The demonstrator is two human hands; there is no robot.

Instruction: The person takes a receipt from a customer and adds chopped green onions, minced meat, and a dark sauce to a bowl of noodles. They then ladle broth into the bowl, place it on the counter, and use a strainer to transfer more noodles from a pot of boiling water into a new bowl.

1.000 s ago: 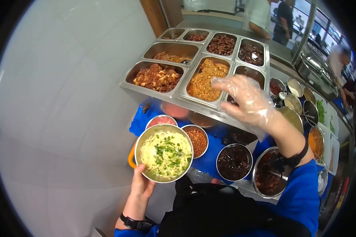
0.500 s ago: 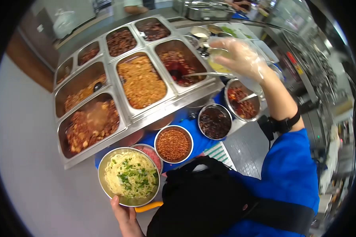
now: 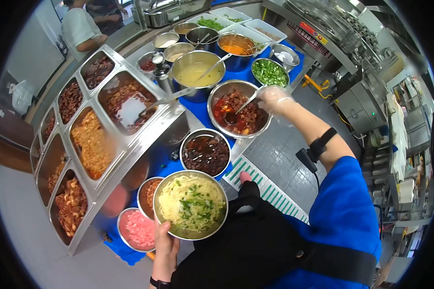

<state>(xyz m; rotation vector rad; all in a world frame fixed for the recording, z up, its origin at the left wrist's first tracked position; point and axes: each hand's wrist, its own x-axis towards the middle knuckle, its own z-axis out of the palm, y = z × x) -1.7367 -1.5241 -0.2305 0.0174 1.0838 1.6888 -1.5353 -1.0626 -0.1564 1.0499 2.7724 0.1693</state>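
My left hand (image 3: 165, 248) grips the rim of a metal bowl (image 3: 222, 217), its thumb over the edge. Inside lie pale noodles (image 3: 171, 202) topped with chopped green onion (image 3: 197, 207). My right hand (image 3: 275, 100), in a clear plastic glove, is closed around the handle of a ladle (image 3: 246, 104). The ladle's head dips into dark red chili sauce with chunks (image 3: 246, 115) in a wide steel bowl (image 3: 264, 131). Just behind that hand stands a bowl of chopped green onion (image 3: 271, 72).
Left, a steel counter (image 3: 152, 130) holds several food pans. A pot of yellowish broth (image 3: 197, 72) stands behind the chili sauce. Nearer me are a bowl of dark sauce (image 3: 206, 153), a bowl of beans (image 3: 149, 192) and one of pink diced food (image 3: 137, 229). Another person (image 3: 82, 29) stands far left.
My view has turned right. My right hand has come down from above the containers onto the ladle in the chili sauce. The noodle bowl stays in my left hand, now beside the dark sauce.
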